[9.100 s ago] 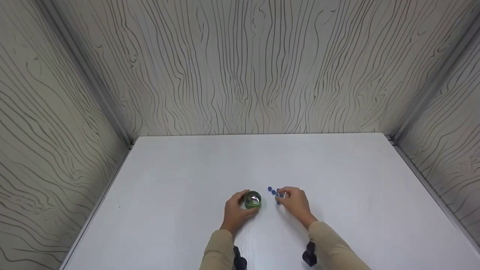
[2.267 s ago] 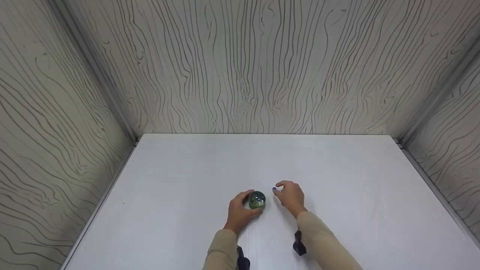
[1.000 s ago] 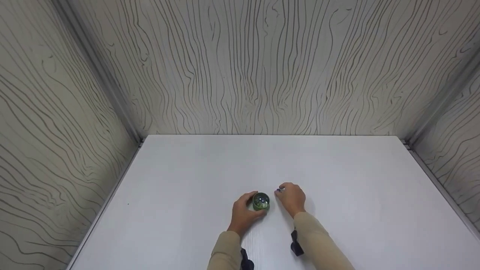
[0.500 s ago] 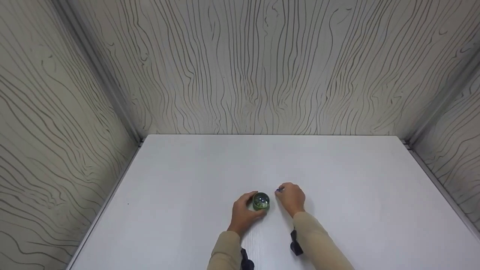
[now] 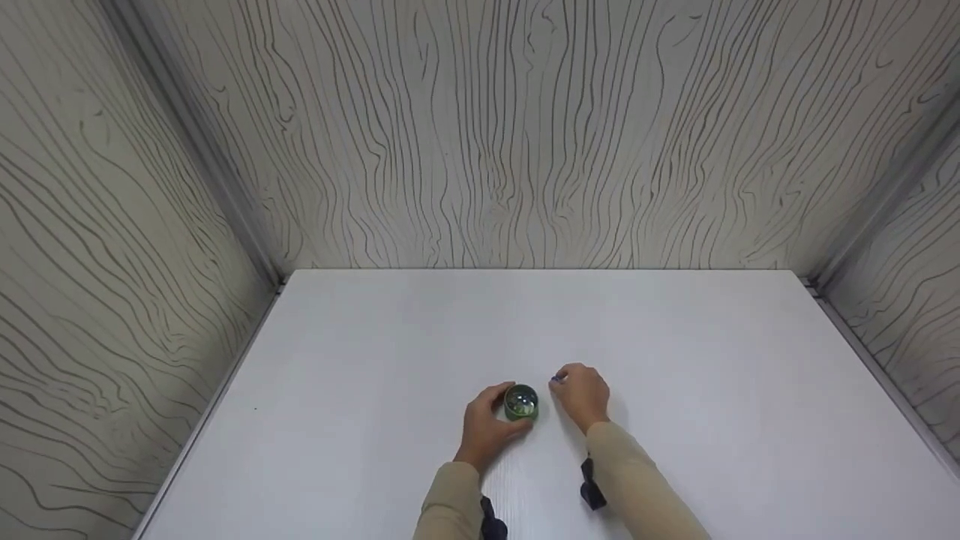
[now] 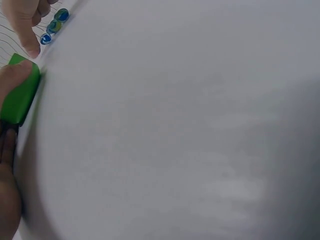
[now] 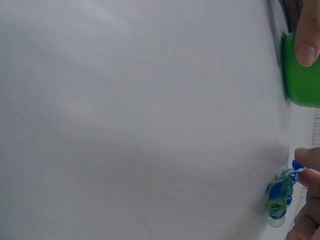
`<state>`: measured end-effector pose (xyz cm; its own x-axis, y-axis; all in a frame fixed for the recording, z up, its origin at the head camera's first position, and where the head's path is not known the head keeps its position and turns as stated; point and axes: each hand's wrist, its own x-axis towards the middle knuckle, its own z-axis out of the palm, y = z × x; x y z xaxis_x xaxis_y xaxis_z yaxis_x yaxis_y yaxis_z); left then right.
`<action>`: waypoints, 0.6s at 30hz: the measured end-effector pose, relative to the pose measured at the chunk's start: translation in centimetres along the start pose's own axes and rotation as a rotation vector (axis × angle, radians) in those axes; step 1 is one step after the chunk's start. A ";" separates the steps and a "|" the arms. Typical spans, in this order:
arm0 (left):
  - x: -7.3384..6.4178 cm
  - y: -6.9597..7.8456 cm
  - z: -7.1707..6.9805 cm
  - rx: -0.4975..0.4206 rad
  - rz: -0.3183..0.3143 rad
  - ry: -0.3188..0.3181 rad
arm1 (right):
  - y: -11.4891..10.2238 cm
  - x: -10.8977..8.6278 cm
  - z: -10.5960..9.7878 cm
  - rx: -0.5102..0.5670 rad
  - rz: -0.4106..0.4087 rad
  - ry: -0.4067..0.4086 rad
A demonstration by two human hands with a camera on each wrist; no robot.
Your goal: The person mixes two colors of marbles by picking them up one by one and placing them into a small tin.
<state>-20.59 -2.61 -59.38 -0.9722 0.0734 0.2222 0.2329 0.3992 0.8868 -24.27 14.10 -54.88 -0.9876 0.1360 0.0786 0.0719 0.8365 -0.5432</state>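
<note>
A small round green cup (image 5: pixel 521 413) stands on the white table, its inside glassy and shiny. My left hand (image 5: pixel 484 429) grips it from the left, thumb on the near side and fingers on the far side. Just right of the cup, my right hand (image 5: pixel 585 394) has thumb and forefinger brought together on a blue glass marble (image 7: pixel 297 165), low over the table. Under that hand in the right wrist view lies a cluster of several clear, blue and yellow marbles (image 7: pixel 277 192). The left wrist view shows part of the row of marbles (image 6: pixel 54 26) beyond the cup; in the head view the right hand hides most of them.
The white table (image 5: pixel 375 337) runs back to a wood-grain panel (image 5: pixel 480 150). Similar panels rise at the left (image 5: pixel 112 262) and right (image 5: pixel 907 300). A dark wrist mount (image 5: pixel 592 487) sits by the right sleeve, with another (image 5: pixel 493 521) by the left.
Several blue marbles lay in sight by the right hand earlier; now only a bit of blue shows at its fingertips. Its thumb and forefinger have closed together. The left hand keeps gripping the cup.
</note>
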 end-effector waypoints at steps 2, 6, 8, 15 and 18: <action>0.0 0.0 0.0 -0.004 -0.006 -0.003 | 0.0 0.0 0.0 0.010 0.008 -0.002; 0.0 0.1 0.0 -0.008 -0.022 -0.005 | -0.1 -0.1 0.0 0.013 0.009 0.003; 0.0 0.2 0.0 -0.007 -0.025 -0.003 | -0.1 -0.1 0.0 0.014 0.008 0.010; 0.0 0.1 0.0 -0.012 -0.032 0.002 | -0.3 -0.3 -0.1 0.030 0.009 0.016; 0.0 -0.1 0.0 -0.009 -0.033 -0.002 | -0.4 -0.4 -0.1 0.027 0.004 0.024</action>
<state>-20.59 -2.64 -59.46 -0.9795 0.0619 0.1919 0.2006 0.3931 0.8973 -23.91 13.76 -54.64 -0.9836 0.1525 0.0962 0.0720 0.8211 -0.5662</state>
